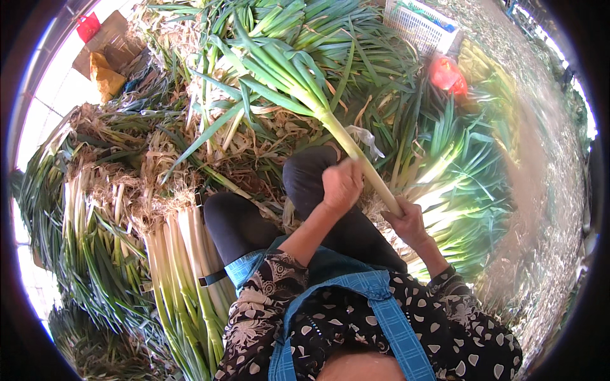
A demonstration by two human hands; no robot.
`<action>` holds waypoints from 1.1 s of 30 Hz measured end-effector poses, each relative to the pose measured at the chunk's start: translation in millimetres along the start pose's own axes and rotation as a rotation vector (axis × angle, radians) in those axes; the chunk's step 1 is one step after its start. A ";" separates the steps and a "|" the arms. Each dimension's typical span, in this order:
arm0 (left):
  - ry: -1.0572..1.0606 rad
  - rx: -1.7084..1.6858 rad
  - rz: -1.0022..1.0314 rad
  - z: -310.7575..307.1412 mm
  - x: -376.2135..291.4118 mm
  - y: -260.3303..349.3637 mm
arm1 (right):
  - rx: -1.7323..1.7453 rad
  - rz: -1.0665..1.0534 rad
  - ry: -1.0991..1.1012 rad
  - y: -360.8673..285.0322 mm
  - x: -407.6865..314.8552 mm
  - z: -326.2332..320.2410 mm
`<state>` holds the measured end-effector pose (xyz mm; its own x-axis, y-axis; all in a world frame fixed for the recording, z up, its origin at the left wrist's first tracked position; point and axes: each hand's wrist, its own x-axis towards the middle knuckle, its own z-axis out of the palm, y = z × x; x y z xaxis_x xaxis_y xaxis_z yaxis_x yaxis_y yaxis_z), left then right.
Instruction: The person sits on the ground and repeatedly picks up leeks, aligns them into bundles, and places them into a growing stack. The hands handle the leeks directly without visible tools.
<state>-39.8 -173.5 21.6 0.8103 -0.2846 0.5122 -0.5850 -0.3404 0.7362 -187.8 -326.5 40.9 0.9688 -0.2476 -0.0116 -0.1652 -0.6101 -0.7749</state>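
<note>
A long leek (355,147) slants across in front of me, its green leaves fanned out at the upper left. My right hand (409,220) grips the pale root end of its stalk. My left hand (342,185) is curled into a fist against the stalk's left side, slightly blurred; whether its fingers pinch anything is hidden. A thin whitish translucent scrap (364,138) shows beside the stalk, above the fist. Below the hands are my knees in dark trousers (312,176).
Left of my legs lie trimmed leeks (178,257) with a dark strap (213,278). Leafy leeks are heaped ahead (286,28) and at right (457,190). Dry leaf scraps (252,138) cover the ground. Farther off are a white plastic crate (419,28) and a red plastic bag (447,75).
</note>
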 end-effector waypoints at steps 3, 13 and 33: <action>-0.530 0.115 0.366 -12.8 -33.7 17.5 | 0.073 -0.070 0.027 -6.0 12.2 0.8; 0.315 -1.417 -0.901 -97.3 87.4 -36.6 | -0.480 -0.485 0.264 -13.2 0.7 -6.5; 1.305 -0.525 -0.043 -453.4 -235.2 122.1 | 0.099 -1.406 -0.266 -322.2 129.8 287.8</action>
<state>-285.9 258.2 191.5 0.4451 0.8408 0.3080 -0.7127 0.1244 0.6903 44.4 54.5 107.1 0.3212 0.6588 0.6802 0.9444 -0.1693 -0.2820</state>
